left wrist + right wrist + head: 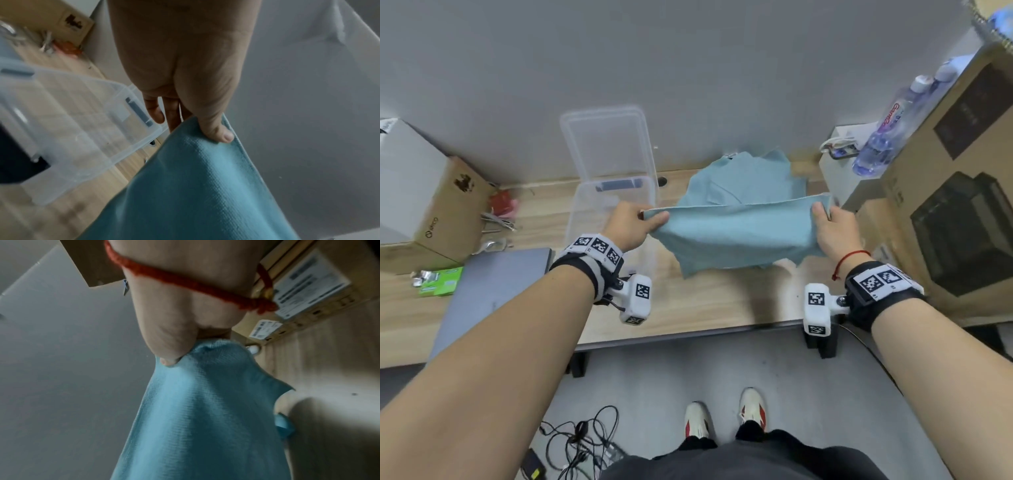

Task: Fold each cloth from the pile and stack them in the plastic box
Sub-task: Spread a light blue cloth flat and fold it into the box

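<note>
Teal cloth (736, 233) held up by top corners, spread flat, lower edge hanging above table; pile (750, 180) of same teal cloths behind it, crumpled; clear plastic box (582, 205) left of pile, open, nothing inside.

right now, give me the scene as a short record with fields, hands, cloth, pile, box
left hand: pinches the cloth's left top corner
right hand: pinches its right top corner
cloth: teal, stretched between the hands, hanging above the table, not yet folded
pile: teal cloths behind it
box: clear, open, left of pile, no cloth inside
</note>
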A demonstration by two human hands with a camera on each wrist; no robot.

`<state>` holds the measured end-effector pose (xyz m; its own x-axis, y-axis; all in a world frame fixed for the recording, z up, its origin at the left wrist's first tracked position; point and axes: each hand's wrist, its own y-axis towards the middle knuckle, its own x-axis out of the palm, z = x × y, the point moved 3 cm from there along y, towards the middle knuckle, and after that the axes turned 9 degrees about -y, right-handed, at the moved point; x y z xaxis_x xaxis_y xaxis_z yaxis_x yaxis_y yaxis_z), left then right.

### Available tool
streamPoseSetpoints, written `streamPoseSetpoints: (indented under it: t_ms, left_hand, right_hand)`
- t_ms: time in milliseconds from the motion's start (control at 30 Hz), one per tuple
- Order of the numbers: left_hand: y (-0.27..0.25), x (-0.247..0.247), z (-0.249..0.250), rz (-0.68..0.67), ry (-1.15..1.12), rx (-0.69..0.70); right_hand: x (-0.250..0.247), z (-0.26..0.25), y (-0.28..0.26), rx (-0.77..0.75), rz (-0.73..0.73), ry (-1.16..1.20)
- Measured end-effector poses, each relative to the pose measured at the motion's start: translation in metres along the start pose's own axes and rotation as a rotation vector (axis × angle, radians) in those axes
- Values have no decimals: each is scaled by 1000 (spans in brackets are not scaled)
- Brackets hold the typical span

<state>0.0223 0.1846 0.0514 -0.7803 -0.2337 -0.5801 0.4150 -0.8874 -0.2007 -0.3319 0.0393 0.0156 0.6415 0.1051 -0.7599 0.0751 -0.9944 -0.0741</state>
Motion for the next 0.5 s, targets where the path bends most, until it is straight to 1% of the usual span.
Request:
streamPoseSetpoints:
  t_ms: [100, 167, 267, 333, 433, 500]
  left_hand:
    - [3, 5, -16, 82, -152, -35]
    - [8, 13, -29, 80, -206, -37]
    - [10, 18, -41, 96, -253, -38]
    - [13, 15, -37, 118, -281, -10]
    - [16, 2, -15, 159, -339, 55]
    - [17, -10, 7, 213, -356, 107]
  right_hand:
    - [16, 11, -17, 36, -29, -76]
    - [26, 17, -25, 40, -29, -114]
    - [32, 14, -32, 55, -26, -65]
    - [26, 0, -30, 39, -21, 15]
    - [5, -29, -16, 1, 54, 124]
    - [-12, -47, -5, 33, 87, 175]
